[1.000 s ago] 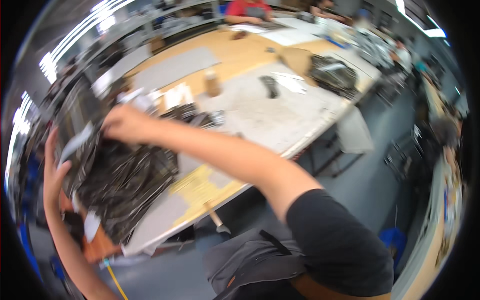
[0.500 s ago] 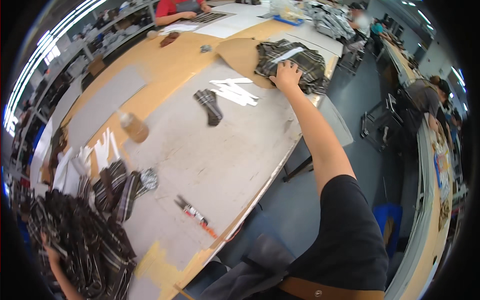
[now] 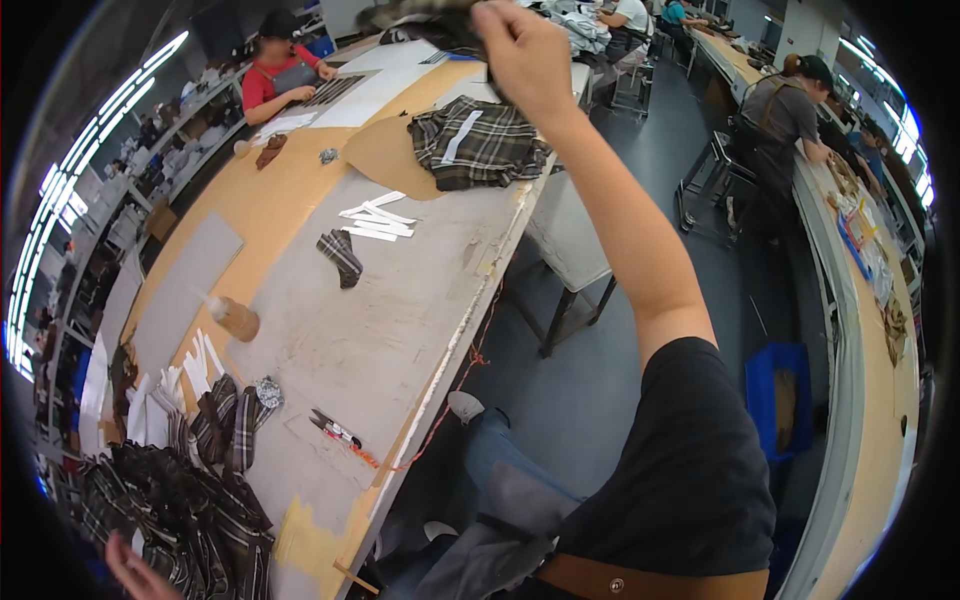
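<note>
My right hand (image 3: 530, 65) is raised high over the far part of the table, its fingers closed on a dark plaid fabric piece (image 3: 425, 22). The upper edge cuts off part of that cloth. Below it lies a stack of plaid fabric pieces (image 3: 480, 145) with a pale strip (image 3: 462, 137) on top, beside tan paper (image 3: 385, 155). At the lower left, my left hand (image 3: 138, 570) is open, fingers apart, at the edge of a heap of dark plaid fabric (image 3: 185, 515). Part of this hand is outside the picture.
Thread snips (image 3: 335, 428) with an orange cord lie near the table edge. A glue bottle (image 3: 235, 318), white strips (image 3: 380, 218) and a small plaid piece (image 3: 340, 258) rest on the table. A stool (image 3: 570, 235) stands alongside. A person in red (image 3: 270, 85) works across the table.
My right hand has lifted off the plaid stack and risen with a fabric piece in it. My left hand has moved down toward the lower edge. The view has shifted.
</note>
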`<state>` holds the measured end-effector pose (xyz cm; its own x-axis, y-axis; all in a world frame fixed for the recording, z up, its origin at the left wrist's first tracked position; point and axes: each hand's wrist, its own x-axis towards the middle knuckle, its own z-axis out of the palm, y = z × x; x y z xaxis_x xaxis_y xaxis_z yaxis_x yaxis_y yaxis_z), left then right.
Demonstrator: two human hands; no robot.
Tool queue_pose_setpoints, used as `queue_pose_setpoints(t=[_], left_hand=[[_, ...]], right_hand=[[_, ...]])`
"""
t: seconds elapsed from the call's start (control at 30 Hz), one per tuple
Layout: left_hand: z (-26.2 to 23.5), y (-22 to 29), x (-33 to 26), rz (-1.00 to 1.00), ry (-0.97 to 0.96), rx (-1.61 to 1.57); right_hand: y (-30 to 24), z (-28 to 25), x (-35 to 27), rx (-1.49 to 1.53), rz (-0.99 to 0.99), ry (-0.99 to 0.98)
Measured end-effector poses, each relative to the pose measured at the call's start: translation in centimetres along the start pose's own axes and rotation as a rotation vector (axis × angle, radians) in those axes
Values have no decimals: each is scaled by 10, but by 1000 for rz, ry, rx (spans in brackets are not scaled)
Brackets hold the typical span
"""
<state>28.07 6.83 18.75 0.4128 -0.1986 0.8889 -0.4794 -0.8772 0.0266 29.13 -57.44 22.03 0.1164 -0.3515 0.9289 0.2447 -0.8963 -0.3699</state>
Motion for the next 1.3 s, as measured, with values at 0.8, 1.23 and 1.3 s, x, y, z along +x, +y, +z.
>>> queue_pose_setpoints(t=[0.8,1.23,1.3], left_hand=[[-83,189,-179,-439,-992,-1134],[-90,170,-226,-705,-428,-1132],[-92,168,-228,-809,-452,-1281]], right_hand=[[-292,-139,-288,879,405,-1056],[-338,-124,-306,961,573,-1400],[-342,-122,-311,987,643,-1399]])
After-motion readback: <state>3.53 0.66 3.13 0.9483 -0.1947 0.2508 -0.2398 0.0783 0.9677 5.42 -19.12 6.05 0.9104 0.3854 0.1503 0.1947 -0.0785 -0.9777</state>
